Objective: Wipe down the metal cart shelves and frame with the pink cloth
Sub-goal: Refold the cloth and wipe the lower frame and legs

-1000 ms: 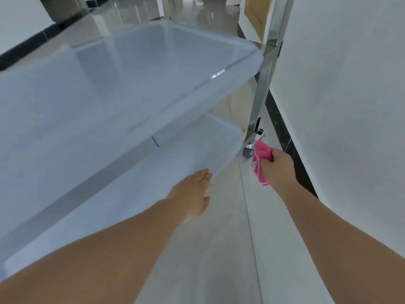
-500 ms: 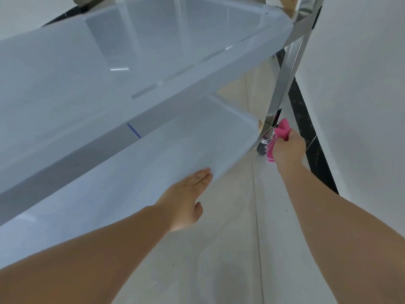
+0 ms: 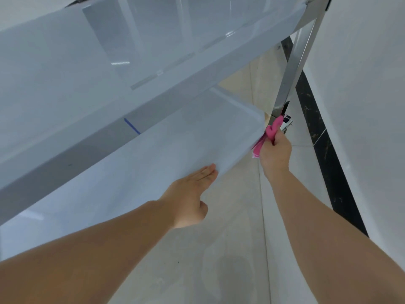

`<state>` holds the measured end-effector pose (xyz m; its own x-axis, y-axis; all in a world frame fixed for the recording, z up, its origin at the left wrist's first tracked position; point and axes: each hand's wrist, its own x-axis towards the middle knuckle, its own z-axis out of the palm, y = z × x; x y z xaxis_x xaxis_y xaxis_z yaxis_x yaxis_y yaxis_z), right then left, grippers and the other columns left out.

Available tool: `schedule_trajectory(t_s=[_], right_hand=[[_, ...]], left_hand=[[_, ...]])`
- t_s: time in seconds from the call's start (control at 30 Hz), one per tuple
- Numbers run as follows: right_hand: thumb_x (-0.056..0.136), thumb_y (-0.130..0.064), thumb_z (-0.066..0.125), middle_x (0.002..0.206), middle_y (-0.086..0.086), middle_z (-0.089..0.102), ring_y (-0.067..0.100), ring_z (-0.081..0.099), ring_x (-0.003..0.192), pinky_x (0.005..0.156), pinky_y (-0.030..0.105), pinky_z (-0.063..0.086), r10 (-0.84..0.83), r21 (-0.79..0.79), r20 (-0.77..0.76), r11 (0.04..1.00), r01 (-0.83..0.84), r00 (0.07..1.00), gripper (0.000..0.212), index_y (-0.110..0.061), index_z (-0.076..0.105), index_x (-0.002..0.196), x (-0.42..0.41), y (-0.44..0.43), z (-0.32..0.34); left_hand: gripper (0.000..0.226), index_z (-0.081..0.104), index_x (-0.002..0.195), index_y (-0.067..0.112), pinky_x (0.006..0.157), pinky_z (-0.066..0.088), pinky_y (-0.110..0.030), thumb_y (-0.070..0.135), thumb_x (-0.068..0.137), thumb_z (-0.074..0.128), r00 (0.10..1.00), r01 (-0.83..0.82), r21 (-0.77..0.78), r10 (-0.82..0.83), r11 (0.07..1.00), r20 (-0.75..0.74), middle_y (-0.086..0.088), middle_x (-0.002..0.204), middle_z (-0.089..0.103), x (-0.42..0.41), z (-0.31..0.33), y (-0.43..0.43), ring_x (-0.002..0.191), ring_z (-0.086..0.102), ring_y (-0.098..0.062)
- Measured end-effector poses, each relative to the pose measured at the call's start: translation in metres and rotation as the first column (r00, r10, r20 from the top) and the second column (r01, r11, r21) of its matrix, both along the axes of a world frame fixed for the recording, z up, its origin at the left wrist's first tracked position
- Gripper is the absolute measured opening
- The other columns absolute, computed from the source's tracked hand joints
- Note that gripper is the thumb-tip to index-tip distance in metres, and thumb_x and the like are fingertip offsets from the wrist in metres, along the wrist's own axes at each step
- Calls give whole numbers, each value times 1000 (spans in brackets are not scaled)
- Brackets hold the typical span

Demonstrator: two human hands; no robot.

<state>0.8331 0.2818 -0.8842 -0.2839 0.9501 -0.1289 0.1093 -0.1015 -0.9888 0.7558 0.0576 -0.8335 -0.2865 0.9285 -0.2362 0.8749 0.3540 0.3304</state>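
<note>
The metal cart fills the left and top of the head view, with an upper shelf [image 3: 109, 69] and a lower shelf [image 3: 175, 148]. Its shiny upright leg [image 3: 293, 62] runs down at the right. My right hand [image 3: 275, 154] grips the bunched pink cloth [image 3: 272, 130] and presses it against the foot of that leg, at the lower shelf's far corner. My left hand [image 3: 190, 198] lies flat, fingers together, against the front edge of the lower shelf, with nothing in it.
A white wall [image 3: 361, 106] with a black baseboard [image 3: 324, 150] stands close on the right of the cart. Pale tiled floor [image 3: 219, 260] lies under my arms. A caster bracket [image 3: 287, 122] shows beside the cloth.
My right hand has carried the cloth forward to the cart's leg base and corner. The view has come closer and tilted lower. My left hand stays on the lower shelf edge.
</note>
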Motion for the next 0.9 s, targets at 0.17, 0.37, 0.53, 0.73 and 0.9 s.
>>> schedule_trajectory(t_s=[0.17,0.37,0.53,0.73,0.9], right_hand=[[97,0,41,117,4,61,10,54,107,109,33,38,47,35,20,998,-47,999,38,-7,54,132,0,-23,-8],[99,0,37,116,-2,55,5,50,99,78,-2,37,113,85,32,990,-115,993,47,-8,38,145,2,-46,-15],[96,3,37,133,-1,52,12,51,111,106,33,40,191,152,81,968,-202,978,62,-18,18,151,4,-73,-20],[91,8,36,115,0,52,12,49,97,94,30,44,226,226,124,942,-249,966,72,-19,10,152,3,-104,-34],[95,9,35,117,-12,52,7,48,94,86,10,38,231,191,35,953,-234,972,65,-24,20,149,7,-101,-29]], left_hand=[[84,-2,151,28,109,0,-9,20,85,48,1000,21,-41,-22,999,-22,17,156,-11,1,4,1,141,-6,6],[86,-4,151,28,110,2,-11,20,83,49,999,23,-77,-25,997,-20,16,156,-13,1,6,2,142,-7,4],[88,-5,151,27,109,3,-11,18,82,50,999,32,-113,-33,993,-7,16,156,-14,0,9,3,142,-7,4],[91,-6,151,27,113,8,-15,13,80,49,1000,22,-141,-22,990,0,17,156,-15,3,9,4,142,-8,4],[84,-5,151,24,116,6,-19,13,84,45,999,46,-104,-49,993,-22,14,157,-13,1,12,-4,143,-6,-1]])
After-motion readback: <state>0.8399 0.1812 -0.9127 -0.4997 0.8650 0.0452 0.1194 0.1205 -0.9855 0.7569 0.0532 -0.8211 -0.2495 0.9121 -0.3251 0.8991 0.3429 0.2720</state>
